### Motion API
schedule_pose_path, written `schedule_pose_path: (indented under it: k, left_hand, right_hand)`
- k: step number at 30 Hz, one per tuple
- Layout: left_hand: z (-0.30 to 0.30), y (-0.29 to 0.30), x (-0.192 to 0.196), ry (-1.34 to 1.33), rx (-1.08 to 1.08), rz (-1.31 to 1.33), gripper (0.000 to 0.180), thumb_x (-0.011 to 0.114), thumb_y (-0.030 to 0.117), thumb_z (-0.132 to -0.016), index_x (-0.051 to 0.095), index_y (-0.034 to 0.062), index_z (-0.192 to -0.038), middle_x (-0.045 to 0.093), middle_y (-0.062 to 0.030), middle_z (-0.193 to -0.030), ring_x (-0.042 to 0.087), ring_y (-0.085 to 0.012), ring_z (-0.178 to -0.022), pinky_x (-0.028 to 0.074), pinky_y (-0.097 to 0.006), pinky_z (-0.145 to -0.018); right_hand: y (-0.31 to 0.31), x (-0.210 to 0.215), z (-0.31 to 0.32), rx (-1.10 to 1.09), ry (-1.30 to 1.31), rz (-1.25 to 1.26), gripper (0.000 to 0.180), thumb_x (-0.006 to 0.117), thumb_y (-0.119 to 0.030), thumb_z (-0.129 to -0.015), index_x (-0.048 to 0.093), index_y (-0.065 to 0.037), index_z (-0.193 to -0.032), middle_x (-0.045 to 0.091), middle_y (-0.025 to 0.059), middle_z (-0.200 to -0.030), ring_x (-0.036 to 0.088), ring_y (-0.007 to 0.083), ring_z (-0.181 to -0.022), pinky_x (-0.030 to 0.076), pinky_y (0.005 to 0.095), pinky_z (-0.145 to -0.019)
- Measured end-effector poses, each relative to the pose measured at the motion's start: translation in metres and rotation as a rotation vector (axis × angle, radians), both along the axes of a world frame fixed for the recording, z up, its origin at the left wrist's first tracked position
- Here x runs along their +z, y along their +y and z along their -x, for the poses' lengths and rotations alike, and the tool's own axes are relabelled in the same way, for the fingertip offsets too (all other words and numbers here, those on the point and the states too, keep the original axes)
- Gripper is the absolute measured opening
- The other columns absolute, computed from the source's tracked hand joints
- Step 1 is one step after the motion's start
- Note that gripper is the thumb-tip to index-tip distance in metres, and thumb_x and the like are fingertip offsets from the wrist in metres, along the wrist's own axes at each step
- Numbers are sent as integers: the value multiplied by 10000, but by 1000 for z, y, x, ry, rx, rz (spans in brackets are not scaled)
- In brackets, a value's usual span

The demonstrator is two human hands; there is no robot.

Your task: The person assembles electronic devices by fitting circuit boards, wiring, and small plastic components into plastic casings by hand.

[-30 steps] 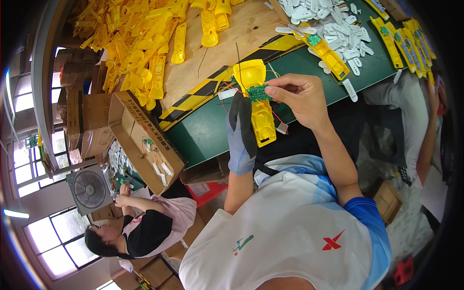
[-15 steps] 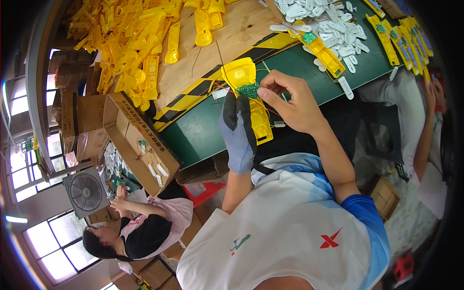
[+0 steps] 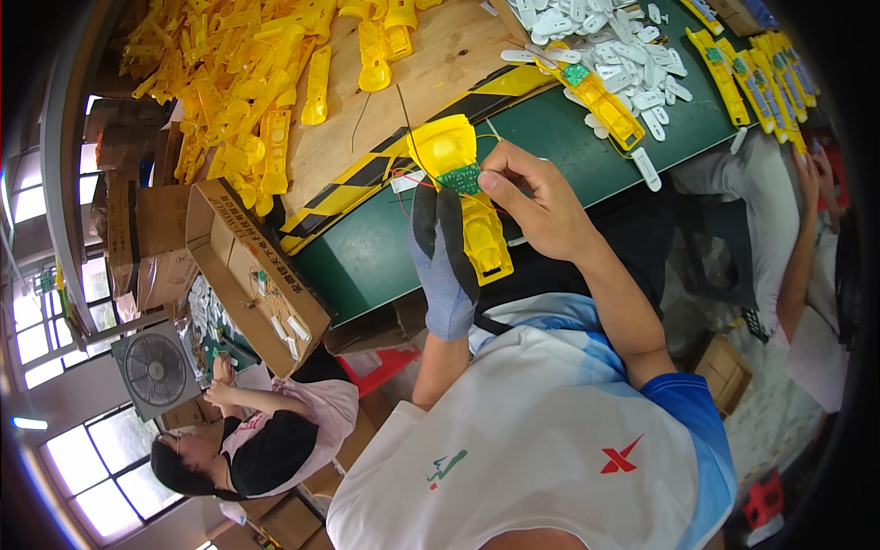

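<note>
My left hand (image 3: 443,252), in a grey-blue glove with black fingers, holds a yellow plastic housing (image 3: 443,145) over the near edge of the green table. The housing's lower end (image 3: 488,247) sticks out to the right of the glove. Across its middle lies a green circuit board (image 3: 457,180), with thin red, yellow and black wires around it. My bare right hand (image 3: 541,206) is closed, thumb and forefinger pinching at the board's right end. Whether a wire is also between those fingertips is hidden.
Yellow housings (image 3: 229,82) are heaped at the far left. White plastic pieces (image 3: 632,69) lie at the far right near another wired housing (image 3: 600,105); several assembled ones (image 3: 765,87) stand beyond. An open carton (image 3: 261,275) with wired parts is at left. Co-workers sit on both sides.
The whole view has shifted slightly, so everything sits a little further left. Both hands stay at the housing and board with nearly the same hold.
</note>
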State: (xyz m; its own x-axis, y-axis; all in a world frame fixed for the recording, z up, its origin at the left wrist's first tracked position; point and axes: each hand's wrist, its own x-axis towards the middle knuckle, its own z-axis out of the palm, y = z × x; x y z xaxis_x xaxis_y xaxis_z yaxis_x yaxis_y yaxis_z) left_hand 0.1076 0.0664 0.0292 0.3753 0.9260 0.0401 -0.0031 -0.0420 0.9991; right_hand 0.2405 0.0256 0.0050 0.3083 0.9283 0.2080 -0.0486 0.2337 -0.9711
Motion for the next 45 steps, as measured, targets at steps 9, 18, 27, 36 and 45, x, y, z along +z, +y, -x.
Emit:
schedule_pose_path:
  k: [9,18,27,36,45]
  left_hand:
    - [-5,3,-4,-110,-50,159,347,450,204,-1025,474,-19,-1290,581,-97,-1068,571,-155,-926,481,-295,-797]
    - [-11,12,-12,-107,-89,238,310,511,184,-1005,490,-3,-1251,585,-83,-1069,572,-131,-904,483,-274,-735]
    - [-14,33,7,-399,37,225,291,541,225,-990,503,28,-1201,654,-114,-899,644,-202,-787,509,-314,-718]
    - [-20,47,-2,-391,75,269,292,500,284,-1008,489,41,-1170,649,-153,-910,676,-274,-744,580,-413,-670]
    - [-23,35,-2,-233,-54,214,271,568,221,-982,537,37,-1179,614,-63,-979,590,-134,-883,472,-277,-770]
  right_hand:
    - [0,4,-4,-59,-98,22,227,564,-191,-981,545,-2,-858,523,33,-723,455,90,-643,388,257,-605]
    - [-2,3,-7,-102,-55,44,224,578,-189,-972,550,-3,-851,545,32,-726,474,97,-645,401,261,-610]
    - [-14,-6,-15,100,-172,150,207,564,-230,-967,576,-24,-952,598,94,-741,610,176,-693,474,322,-638]
    - [-35,34,-4,42,-720,-227,181,737,-216,-819,698,-47,-870,660,92,-747,626,286,-665,492,360,-617]
    - [3,37,-18,-265,-405,-16,97,726,-43,-819,693,2,-899,675,83,-790,636,138,-668,495,247,-610]
